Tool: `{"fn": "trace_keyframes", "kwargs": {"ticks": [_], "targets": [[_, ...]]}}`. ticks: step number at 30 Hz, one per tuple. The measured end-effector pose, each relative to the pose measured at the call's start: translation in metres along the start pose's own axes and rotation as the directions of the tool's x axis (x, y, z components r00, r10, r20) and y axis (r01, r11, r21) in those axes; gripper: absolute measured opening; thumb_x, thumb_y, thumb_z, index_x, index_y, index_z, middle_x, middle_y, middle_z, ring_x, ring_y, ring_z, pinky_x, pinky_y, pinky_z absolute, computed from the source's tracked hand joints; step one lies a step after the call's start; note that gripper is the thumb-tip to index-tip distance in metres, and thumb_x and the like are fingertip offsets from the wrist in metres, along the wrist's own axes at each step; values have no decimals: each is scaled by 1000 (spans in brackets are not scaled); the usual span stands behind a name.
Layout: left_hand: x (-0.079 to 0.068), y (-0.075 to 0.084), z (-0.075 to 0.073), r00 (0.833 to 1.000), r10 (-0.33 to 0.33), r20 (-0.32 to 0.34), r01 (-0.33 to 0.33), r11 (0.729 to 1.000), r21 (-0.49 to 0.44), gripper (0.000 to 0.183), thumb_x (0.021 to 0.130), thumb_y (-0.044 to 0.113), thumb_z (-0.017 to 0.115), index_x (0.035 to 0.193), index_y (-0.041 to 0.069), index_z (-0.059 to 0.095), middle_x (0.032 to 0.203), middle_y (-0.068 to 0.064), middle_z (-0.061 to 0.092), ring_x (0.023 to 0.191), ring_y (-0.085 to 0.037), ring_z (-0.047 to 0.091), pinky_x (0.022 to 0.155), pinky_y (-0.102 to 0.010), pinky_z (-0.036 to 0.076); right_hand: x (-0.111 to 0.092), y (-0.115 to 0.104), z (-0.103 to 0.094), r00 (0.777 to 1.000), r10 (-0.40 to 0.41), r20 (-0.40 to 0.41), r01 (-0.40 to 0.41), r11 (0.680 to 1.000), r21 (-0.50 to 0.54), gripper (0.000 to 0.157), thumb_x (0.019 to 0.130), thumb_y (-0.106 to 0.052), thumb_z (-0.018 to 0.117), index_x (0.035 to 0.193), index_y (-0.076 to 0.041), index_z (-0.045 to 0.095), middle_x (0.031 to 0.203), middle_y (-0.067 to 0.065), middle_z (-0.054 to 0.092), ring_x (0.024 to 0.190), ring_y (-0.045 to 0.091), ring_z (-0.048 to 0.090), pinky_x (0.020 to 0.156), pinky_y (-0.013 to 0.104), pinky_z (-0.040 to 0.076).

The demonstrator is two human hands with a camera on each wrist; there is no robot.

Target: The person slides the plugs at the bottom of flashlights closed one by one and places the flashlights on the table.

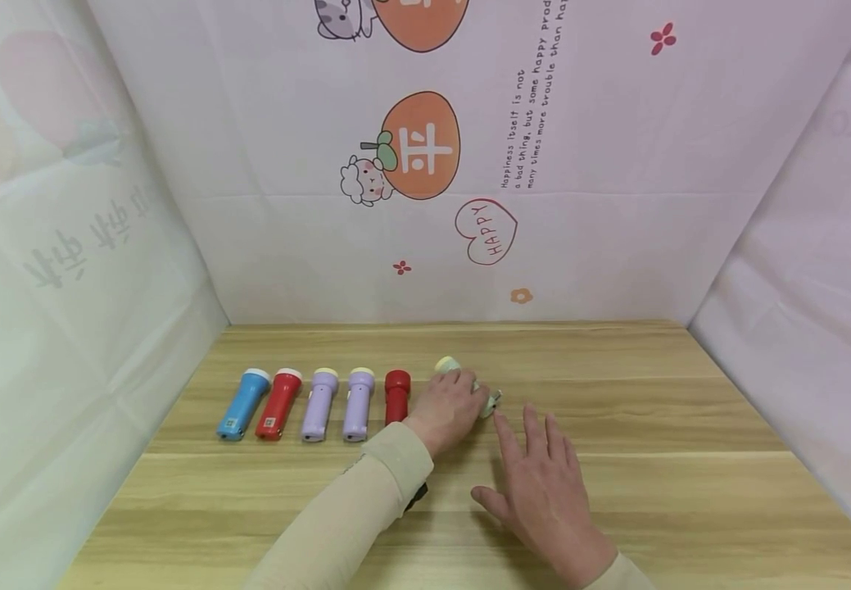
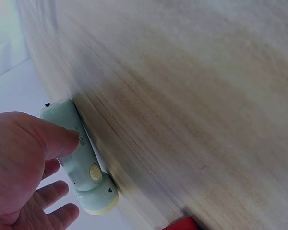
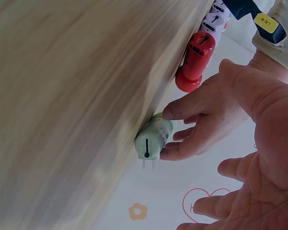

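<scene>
A pale green flashlight (image 1: 489, 404) with a cream lens rim lies slantwise on the table, and my left hand (image 1: 450, 408) grips it across the body. In the left wrist view the thumb presses the side of the flashlight (image 2: 86, 160) near its yellow switch. Two thin metal plug prongs (image 3: 148, 164) stick out of its tail end in the right wrist view. My right hand (image 1: 545, 490) hovers just to the right and nearer me, fingers spread and holding nothing, its fingertips close to the flashlight's tail.
To the left stands a row of flashlights lying lens-away: a blue one (image 1: 244, 405), a red one with a white rim (image 1: 279, 405), two purple ones (image 1: 319, 406) (image 1: 359, 406), and an all-red one (image 1: 397, 397) partly behind my left wrist. White printed cloth (image 1: 580, 246) walls the table's back and sides.
</scene>
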State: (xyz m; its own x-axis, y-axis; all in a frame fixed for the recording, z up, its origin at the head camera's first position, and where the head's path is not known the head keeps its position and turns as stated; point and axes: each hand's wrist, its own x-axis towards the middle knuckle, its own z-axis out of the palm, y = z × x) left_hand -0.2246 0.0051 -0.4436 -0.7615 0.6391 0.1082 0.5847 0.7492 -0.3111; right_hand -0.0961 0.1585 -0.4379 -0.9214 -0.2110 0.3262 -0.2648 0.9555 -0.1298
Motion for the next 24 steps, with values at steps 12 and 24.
{"fn": "trace_keyframes", "kwargs": {"ticks": [12, 24], "targets": [[0, 0, -3, 1000, 9, 17, -9, 1000, 25, 28, 108, 23, 56, 136, 20, 60, 134, 3, 65, 123, -16, 59, 108, -36, 50, 0, 1, 0, 1000, -6, -7, 6, 1000, -3, 101, 77, -61, 84, 155, -9, 47, 156, 36, 40, 142, 60, 39, 109, 71, 39], [-2, -1, -2, 999, 15, 48, -18, 998, 56, 30, 103, 26, 66, 133, 24, 66, 122, 0, 64, 115, -17, 63, 103, -34, 53, 0, 1, 0, 1000, 1, 1, -1, 1000, 2, 101, 77, -61, 84, 155, -9, 47, 157, 35, 39, 142, 60, 38, 109, 71, 39]]}}
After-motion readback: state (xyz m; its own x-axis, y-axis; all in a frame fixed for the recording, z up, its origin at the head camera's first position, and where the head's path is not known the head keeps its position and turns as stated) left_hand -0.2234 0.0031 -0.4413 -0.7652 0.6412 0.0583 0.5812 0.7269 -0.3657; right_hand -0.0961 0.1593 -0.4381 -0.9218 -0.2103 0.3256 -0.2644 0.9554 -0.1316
